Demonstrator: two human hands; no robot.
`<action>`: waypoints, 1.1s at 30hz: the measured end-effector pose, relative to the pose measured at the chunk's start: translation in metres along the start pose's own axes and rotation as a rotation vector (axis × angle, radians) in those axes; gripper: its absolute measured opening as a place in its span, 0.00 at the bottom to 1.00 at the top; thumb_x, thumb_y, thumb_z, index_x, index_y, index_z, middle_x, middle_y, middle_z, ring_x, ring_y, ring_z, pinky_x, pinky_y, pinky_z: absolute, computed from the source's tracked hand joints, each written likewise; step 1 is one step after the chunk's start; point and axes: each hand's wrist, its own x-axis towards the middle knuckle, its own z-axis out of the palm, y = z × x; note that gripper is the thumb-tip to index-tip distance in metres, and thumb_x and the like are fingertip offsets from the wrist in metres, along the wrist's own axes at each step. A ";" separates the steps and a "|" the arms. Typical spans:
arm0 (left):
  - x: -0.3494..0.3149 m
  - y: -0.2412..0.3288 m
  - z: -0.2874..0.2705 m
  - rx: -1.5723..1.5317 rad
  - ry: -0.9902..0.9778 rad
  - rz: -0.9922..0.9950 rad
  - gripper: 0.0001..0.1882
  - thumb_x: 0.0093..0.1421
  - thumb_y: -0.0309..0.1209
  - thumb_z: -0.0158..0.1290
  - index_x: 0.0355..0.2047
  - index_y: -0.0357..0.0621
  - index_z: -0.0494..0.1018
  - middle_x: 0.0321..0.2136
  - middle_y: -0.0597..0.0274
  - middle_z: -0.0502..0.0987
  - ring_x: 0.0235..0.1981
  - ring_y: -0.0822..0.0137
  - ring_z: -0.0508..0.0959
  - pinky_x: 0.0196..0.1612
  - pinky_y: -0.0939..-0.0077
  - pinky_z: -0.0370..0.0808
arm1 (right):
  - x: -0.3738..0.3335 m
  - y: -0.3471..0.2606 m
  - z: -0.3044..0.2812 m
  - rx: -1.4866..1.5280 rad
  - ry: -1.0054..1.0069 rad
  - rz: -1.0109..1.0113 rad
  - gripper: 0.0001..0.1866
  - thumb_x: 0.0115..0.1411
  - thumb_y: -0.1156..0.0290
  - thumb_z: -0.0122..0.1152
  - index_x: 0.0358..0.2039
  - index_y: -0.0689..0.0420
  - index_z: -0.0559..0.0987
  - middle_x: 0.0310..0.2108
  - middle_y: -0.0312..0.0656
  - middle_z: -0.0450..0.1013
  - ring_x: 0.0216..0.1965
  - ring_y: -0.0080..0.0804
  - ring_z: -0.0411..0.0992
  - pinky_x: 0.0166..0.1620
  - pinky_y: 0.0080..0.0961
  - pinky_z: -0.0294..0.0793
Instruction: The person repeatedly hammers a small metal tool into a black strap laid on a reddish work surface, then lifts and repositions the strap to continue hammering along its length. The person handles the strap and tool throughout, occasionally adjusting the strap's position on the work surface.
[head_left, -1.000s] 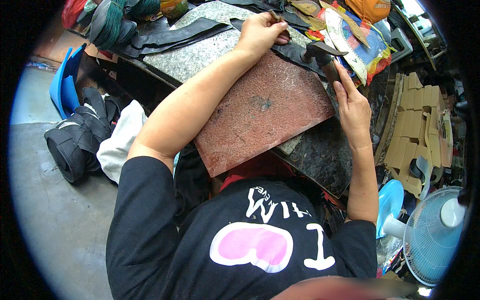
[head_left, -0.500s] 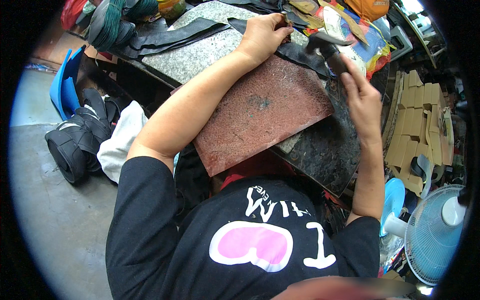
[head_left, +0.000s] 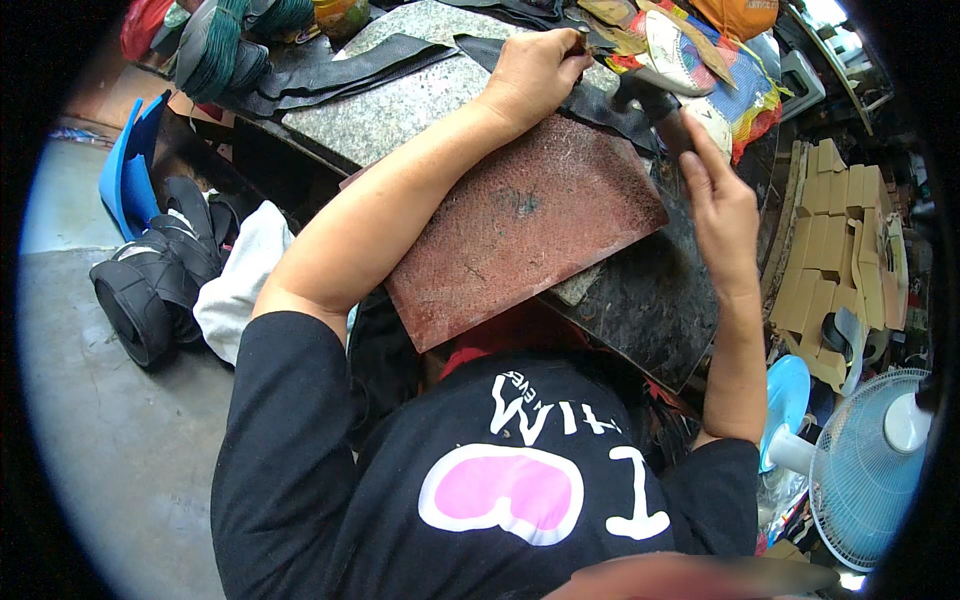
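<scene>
My left hand (head_left: 538, 75) is closed in a pinch round a small, upright punch-like metal tool (head_left: 583, 38); only its top shows, above my fingers. Beneath that hand runs a black textured strip (head_left: 612, 112), lying across the far side of the work surface. My right hand (head_left: 722, 205) grips a hammer (head_left: 662, 108) by its dark handle, the index finger stretched along it. The hammer's dark head is just right of my left hand, over the strip's right part. Whether the head touches anything cannot be made out. The tool's lower end is hidden.
A reddish-brown board (head_left: 520, 230) lies close to me, beside a grey speckled slab (head_left: 400, 110). More black strips (head_left: 340, 80) stretch to the left. A white shoe (head_left: 672, 55) and a colourful mesh bag sit far right. Cardboard boxes (head_left: 830, 250) and a fan (head_left: 870, 460) stand right.
The hammer head has turned and its handle has tilted, with my right hand shifting slightly. My left hand has moved a little to the right, still pinching the small tool.
</scene>
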 end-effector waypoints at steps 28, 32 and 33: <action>0.002 0.010 0.003 0.021 -0.103 0.067 0.10 0.59 0.32 0.59 0.37 0.38 0.77 0.28 0.47 0.79 0.30 0.48 0.81 0.35 0.64 0.77 | 0.028 -0.042 -0.036 0.488 0.323 -0.308 0.20 0.69 0.61 0.56 0.61 0.44 0.75 0.27 0.32 0.77 0.23 0.13 0.68 0.26 0.11 0.66; 0.003 0.017 0.005 0.009 -0.068 0.130 0.08 0.59 0.31 0.56 0.32 0.38 0.76 0.27 0.45 0.78 0.31 0.45 0.80 0.36 0.57 0.77 | 0.020 -0.025 -0.018 0.067 0.070 -0.020 0.21 0.68 0.61 0.57 0.61 0.43 0.74 0.35 0.42 0.80 0.29 0.21 0.74 0.36 0.21 0.74; 0.003 0.017 0.005 0.008 -0.062 0.140 0.08 0.58 0.31 0.57 0.32 0.38 0.76 0.27 0.45 0.78 0.31 0.45 0.80 0.36 0.57 0.77 | 0.016 -0.018 -0.016 0.173 0.015 0.119 0.21 0.68 0.61 0.57 0.61 0.42 0.74 0.38 0.44 0.80 0.32 0.23 0.76 0.38 0.24 0.75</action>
